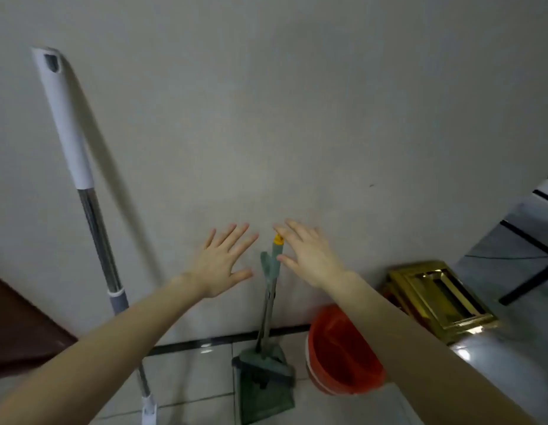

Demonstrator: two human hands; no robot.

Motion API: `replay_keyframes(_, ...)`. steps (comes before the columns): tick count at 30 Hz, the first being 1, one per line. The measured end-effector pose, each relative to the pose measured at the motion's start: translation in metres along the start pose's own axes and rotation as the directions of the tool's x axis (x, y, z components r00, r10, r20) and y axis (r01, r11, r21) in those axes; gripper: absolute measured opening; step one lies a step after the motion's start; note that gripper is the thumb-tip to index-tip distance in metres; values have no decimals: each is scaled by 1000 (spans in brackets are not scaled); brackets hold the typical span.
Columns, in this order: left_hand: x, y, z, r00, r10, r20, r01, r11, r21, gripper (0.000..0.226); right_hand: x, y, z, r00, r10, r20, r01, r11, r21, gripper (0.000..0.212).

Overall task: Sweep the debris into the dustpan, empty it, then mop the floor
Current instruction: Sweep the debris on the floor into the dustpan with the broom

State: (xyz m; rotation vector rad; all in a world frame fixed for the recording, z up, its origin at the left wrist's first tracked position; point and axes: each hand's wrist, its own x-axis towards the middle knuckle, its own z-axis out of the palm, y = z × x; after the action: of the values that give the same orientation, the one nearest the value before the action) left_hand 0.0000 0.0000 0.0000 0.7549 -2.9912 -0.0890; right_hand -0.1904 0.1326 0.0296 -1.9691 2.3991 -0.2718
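left hand [225, 265] splayed, right hand [306, 256] — fingers spread — beside broom handle [274, 262]

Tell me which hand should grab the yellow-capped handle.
Right, likely. The right hand is open at the handle, thumb and fingers flanking its top; the left hand is beside it, farther off.

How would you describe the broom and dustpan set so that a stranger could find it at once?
Look at the pale wall, where cleaning tools stand on the tiled floor. Between the tall white-handled mop and the orange bucket leans the broom and dustpan set. It alone is green, with a thin handle ending in a yellow cap.
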Motion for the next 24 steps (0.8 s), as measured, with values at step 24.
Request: replay_keyframes(24,-4,93,83,887,438,148,-426,898,-105,75,-179,-27,16,945,326,-33,-319,938,140,53)
